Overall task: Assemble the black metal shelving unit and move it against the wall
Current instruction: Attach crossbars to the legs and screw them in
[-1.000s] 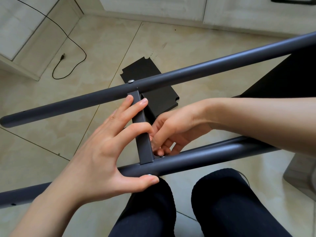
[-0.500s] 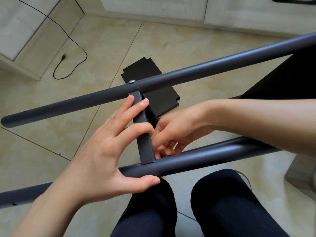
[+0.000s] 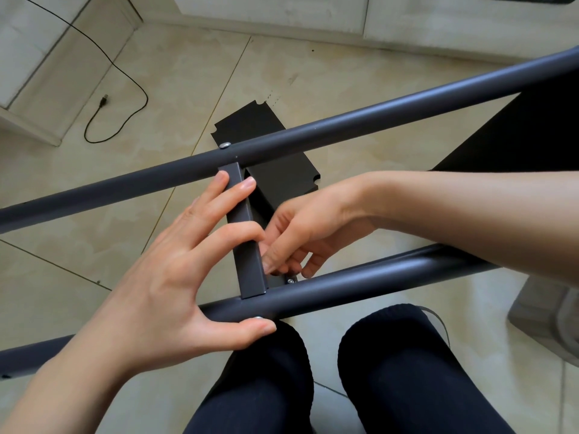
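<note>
Two dark grey round tubes of the shelving frame cross the view: the far tube (image 3: 344, 126) and the near tube (image 3: 360, 283). A short flat cross bar (image 3: 247, 255) joins them. My left hand (image 3: 175, 277) grips this joint, with fingers laid over the cross bar and the thumb pressed under the near tube beside a silver screw head (image 3: 257, 317). My right hand (image 3: 300, 236) reaches in from the right, its fingers curled just right of the cross bar above a small screw (image 3: 290, 280); what they pinch is hidden. Another screw head (image 3: 225, 145) sits on the far tube.
A black shelf panel (image 3: 275, 170) lies on the tiled floor under the frame. A second black panel (image 3: 517, 136) shows at the right. A black cable with a plug (image 3: 103, 101) trails at the left by a white cabinet. My knees (image 3: 391, 371) are below the near tube.
My right hand's fingers have shifted a little lower, closer to the near tube. My left hand keeps the same grip on the joint.
</note>
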`<state>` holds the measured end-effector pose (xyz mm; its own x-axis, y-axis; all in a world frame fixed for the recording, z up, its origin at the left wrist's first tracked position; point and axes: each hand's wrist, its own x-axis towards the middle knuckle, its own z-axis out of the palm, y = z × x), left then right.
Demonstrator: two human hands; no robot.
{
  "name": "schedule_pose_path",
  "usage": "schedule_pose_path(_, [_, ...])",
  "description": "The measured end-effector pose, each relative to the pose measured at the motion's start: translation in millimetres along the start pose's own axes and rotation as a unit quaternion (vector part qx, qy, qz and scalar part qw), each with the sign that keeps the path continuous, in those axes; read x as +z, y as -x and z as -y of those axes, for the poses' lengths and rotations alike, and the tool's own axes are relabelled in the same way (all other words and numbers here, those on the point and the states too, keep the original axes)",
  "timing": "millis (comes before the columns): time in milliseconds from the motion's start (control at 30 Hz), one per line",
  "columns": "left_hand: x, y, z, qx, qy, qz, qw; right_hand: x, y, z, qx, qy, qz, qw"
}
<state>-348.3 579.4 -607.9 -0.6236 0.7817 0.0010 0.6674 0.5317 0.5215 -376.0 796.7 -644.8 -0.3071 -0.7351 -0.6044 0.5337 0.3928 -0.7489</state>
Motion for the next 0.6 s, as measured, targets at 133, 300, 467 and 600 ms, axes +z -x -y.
schedule_pose_path(133, [0.0,0.1,-0.3,-0.002,0.0,0.001,1.0,2.6,-1.3,-1.8,0.005,0.001,0.013,1.0])
schedule_pose_path(300, [0.6,0.3,0.3,0.008,-0.016,0.003,1.0,5.1,-3.2,-0.4,0.034,0.028,-0.01,0.999])
schedule_pose_path(467, [-0.1,0.0,0.3,0.009,-0.023,0.011,1.0,4.3,-2.2,0.5,0.009,-0.003,0.018,1.0])
schedule_pose_path(600, [-0.4,-0.5,-1.3,0.003,-0.032,0.015,0.999,4.8,-3.0,-1.0,0.017,0.023,0.007,1.0])
